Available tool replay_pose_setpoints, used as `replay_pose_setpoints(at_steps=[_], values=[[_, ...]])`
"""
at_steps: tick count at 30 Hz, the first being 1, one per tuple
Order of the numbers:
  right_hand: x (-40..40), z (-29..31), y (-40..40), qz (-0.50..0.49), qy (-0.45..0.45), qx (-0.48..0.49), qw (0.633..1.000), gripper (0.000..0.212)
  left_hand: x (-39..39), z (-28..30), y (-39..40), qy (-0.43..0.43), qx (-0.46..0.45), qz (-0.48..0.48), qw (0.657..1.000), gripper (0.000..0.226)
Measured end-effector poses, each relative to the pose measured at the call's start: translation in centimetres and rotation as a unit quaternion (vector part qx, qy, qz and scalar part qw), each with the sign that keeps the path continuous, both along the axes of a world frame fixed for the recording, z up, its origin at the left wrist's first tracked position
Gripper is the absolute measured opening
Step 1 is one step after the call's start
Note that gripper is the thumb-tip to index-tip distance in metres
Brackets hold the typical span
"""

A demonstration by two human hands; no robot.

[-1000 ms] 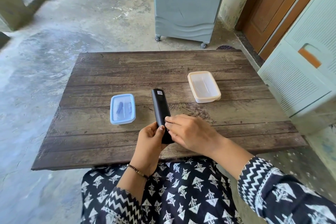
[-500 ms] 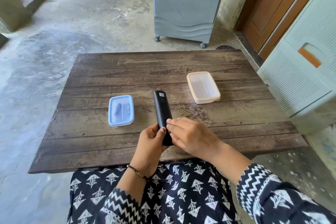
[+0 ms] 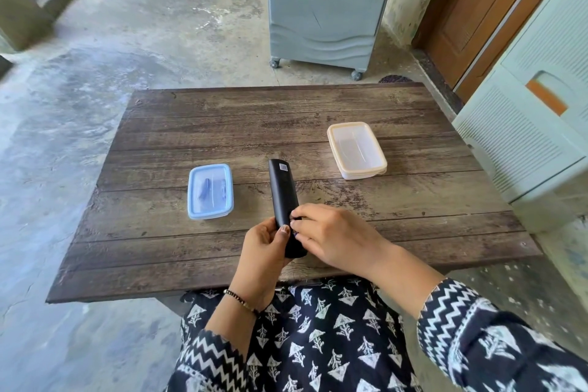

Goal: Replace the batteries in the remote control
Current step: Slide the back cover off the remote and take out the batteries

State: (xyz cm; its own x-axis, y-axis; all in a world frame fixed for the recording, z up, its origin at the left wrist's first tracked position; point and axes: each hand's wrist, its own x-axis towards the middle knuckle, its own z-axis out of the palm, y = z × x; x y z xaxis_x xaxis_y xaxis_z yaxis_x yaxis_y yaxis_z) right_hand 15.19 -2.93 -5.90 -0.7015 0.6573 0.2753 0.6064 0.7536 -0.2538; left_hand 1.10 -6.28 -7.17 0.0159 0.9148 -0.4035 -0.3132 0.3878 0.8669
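A black remote control [image 3: 282, 188] lies back-up over the wooden table [image 3: 286, 124], a small white sticker at its far end. My left hand [image 3: 262, 247] grips its near end from the left, thumb on the back. My right hand [image 3: 331, 234] comes in from the right, its fingertips pressed on the back cover near the lower half. A blue lidded box [image 3: 210, 191] to the left holds two batteries, seen through the lid. Part of the remote's near end is hidden by my fingers.
A closed cream-lidded box [image 3: 356, 149] stands at the table's right. Beyond the table is a grey air cooler [image 3: 324, 6] on wheels. A pale green cabinet [image 3: 534, 124] stands close to the right edge, a wooden door behind it. My patterned lap sits below the near edge.
Both hands keep hold of the remote. My right fingertips have shifted slightly on the back cover, and a dark gap shows under them now. The view has drifted a little.
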Motion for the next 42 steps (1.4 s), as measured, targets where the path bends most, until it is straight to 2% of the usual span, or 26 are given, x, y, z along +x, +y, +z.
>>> replay_pose_setpoints(at_steps=[4,8,23,27,31,33,36,42], values=[[-0.1,0.0,0.0,0.000,-0.005,0.005,1.000,0.015,0.2,-0.2,0.2,0.037,-0.008,0.007,0.999,0.024],[-0.1,-0.1,-0.1,0.000,0.002,0.004,1.000,0.016,0.3,-0.1,0.3,0.037,-0.013,0.007,0.999,0.023],[0.1,-0.1,-0.8,-0.039,0.043,-0.086,0.995,0.023,-0.1,-0.6,0.2,-0.031,-0.035,0.026,0.999,0.021],[0.3,0.1,-1.4,-0.094,0.127,-0.093,0.983,0.015,-0.1,-0.6,0.2,-0.035,-0.038,0.034,0.998,0.024],[2.3,0.0,-1.6,-0.222,0.217,-0.063,0.949,0.015,-0.3,-0.5,0.2,-0.037,-0.038,0.047,0.997,0.025],[3.4,-1.0,-1.8,-0.255,0.189,-0.064,0.946,0.014,-0.5,-0.6,0.1,-0.037,-0.037,0.047,0.998,0.025],[4.0,-2.4,-2.4,-0.268,0.099,-0.055,0.957,0.011,-0.5,-0.4,0.0,-0.043,-0.035,0.044,0.998,0.023],[3.8,-2.8,-2.4,-0.282,-0.001,-0.012,0.959,0.019,-0.2,-0.4,-0.1,-0.045,-0.034,0.039,0.998,0.022]])
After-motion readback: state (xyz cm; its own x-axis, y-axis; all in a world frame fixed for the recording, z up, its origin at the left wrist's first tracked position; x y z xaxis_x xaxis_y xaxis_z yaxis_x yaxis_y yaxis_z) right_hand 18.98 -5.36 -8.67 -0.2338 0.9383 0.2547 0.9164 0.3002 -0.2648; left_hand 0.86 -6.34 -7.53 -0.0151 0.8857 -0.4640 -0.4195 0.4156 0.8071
